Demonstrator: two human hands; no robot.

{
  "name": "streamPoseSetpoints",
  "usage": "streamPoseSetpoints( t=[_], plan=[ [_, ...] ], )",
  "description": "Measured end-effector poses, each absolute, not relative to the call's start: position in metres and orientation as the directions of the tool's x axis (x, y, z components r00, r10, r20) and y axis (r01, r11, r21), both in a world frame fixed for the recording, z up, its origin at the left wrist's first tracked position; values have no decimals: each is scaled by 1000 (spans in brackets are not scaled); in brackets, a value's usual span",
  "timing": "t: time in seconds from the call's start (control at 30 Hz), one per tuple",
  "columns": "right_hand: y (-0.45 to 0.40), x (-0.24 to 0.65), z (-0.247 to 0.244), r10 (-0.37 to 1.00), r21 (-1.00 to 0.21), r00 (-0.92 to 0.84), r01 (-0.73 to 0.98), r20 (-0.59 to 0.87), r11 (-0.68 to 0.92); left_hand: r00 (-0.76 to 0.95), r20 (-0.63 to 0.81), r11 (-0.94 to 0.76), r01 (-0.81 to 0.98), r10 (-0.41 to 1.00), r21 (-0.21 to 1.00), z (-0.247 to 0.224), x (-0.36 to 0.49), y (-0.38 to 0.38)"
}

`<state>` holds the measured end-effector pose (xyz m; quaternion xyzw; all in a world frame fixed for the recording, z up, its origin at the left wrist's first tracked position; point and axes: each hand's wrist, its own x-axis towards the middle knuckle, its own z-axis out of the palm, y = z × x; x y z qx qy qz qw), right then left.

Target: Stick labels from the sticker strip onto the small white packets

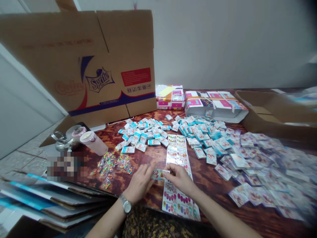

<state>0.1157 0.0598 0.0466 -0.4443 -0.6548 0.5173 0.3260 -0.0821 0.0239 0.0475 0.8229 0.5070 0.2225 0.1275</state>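
A small blue-and-white box (157, 174) with a printed hand picture is held low over the table between both hands. My left hand (140, 182) has its fingers closed round the box's left end, and a wristwatch (126, 204) sits on that wrist. The thumb and fingertips of my right hand (179, 178) pinch the white right end; whether that end is a flap or something inserted, I cannot tell. Beneath the hands lies a long sheet of colourful nail stickers (177, 155). Beyond it are two heaps of similar boxes, one left (141, 134) and one right (203, 132).
Small candy packets (112, 165) lie left, near a pink bottle (94, 142) and a metal kettle (63, 140). A large carton (111, 43) stands behind. Clear-wrapped packets (262, 175) spread rightward before an open carton (277, 127). Stacked cardboard (49, 198) fills the lower left.
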Motion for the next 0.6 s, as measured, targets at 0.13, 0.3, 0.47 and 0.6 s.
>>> streamPoseSetpoints(
  t=[0.13,0.3,0.47,0.6],
  plan=[
    [56,112,46,925,-952,-381,282,1,117,364,267,-438,841,892,318,37,-68,15],
    [57,112,41,893,-981,-440,192,-93,-7,332,288,-422,832,899,360,30,-61,10],
    [59,116,45,803,-993,-585,99,-110,-64,336,320,-435,843,886,318,27,-57,8],
    [55,113,46,849,-986,-523,169,-76,16,334,327,-434,847,884,306,26,-52,7]
  ],
)
